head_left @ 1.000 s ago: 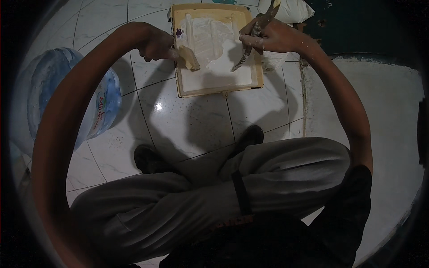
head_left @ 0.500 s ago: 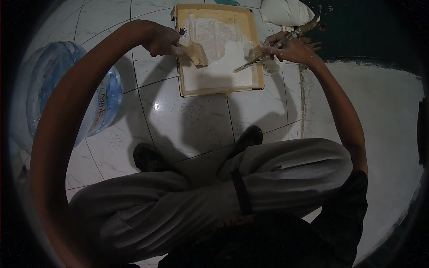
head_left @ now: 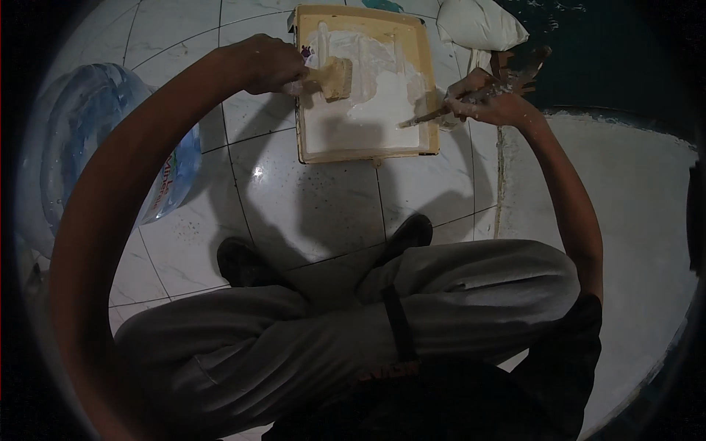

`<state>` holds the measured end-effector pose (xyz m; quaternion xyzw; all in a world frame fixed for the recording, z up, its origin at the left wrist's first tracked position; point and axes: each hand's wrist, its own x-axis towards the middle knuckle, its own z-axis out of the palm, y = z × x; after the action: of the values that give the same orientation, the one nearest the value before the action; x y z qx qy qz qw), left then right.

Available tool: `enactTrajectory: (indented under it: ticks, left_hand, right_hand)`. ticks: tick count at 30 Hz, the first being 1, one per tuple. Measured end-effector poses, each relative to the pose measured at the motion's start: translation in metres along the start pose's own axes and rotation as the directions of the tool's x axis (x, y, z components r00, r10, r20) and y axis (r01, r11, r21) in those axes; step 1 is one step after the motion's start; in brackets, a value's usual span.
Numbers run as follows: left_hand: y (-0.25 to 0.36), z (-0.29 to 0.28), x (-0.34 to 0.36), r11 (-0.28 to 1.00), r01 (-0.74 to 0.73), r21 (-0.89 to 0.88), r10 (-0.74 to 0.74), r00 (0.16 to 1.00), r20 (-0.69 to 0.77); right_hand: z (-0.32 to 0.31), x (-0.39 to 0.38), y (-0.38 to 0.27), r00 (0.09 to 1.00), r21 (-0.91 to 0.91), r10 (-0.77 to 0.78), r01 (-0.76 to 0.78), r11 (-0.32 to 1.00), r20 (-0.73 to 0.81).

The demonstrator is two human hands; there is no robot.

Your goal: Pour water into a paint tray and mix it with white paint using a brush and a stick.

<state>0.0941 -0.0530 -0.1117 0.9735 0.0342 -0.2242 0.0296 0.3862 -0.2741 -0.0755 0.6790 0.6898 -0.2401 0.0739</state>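
A cream paint tray (head_left: 302,147) lies on the tiled floor, its middle coated with white paint. My left hand (head_left: 273,70) grips the handle of a wide paintbrush (head_left: 334,77), whose head is over the tray's left half. At the tray's right side, my right hand (head_left: 489,103) is closed around a long paint-smeared stick (head_left: 531,66), tilted low, with its thin end reaching into the white paint. Part of the stick is hidden by my fingers.
A large blue water jug (head_left: 95,140) lies at the left. A white bag (head_left: 482,22) sits beyond my right hand, beside a dark green surface (head_left: 610,59). A pale slab (head_left: 618,220) borders the tiles on the right. My legs fill the lower middle.
The brush in my left hand has moved up and rightward within the tray. My right hand has shifted right and down, and the stick now slants much flatter.
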Motion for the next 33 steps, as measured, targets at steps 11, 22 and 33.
enactTrajectory:
  ticks: [11,22,33]
  left_hand:
    - [-0.004,0.004,0.014,0.996,-0.077,0.036,0.08,0.994,-0.079]
    - [-0.012,0.006,0.013,1.0,-0.02,0.004,0.02,0.994,-0.112]
    - [-0.016,0.058,0.021,0.989,0.139,-0.058,-0.148,0.971,-0.19]
  right_hand:
    - [-0.004,0.042,-0.031,0.986,0.149,-0.149,0.135,0.98,0.082]
    - [-0.003,0.018,-0.036,0.971,0.071,-0.23,0.235,0.97,-0.068]
    - [0.004,-0.003,0.032,0.985,-0.146,-0.06,0.036,0.989,-0.161]
